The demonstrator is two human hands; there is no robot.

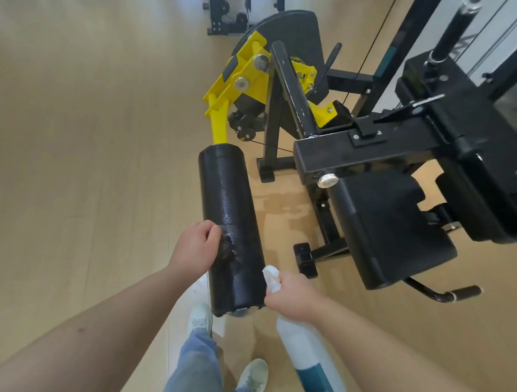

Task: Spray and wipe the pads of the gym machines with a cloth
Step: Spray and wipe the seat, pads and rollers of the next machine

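The left hand [196, 246] curls its fingers round the side of the glistening black roller pad [228, 199], while the right hand [291, 298] grips the spray bottle [310, 354] by its neck, just beside the pad's near end.

Light wood-plank floor [65, 143] extends beneath and to the left of the left hand [196, 246]. A darker patch [285, 205] marks the floor just beyond the right hand [291, 296]. Below both hands are blue jeans [196, 377] and two pale shoes: first shoe [200, 317] under the left hand, second shoe [253, 379] lower, between the hands. A yellow lever arm [233, 88] stands well beyond the left hand. A black frame [220, 3] stands farthest ahead.
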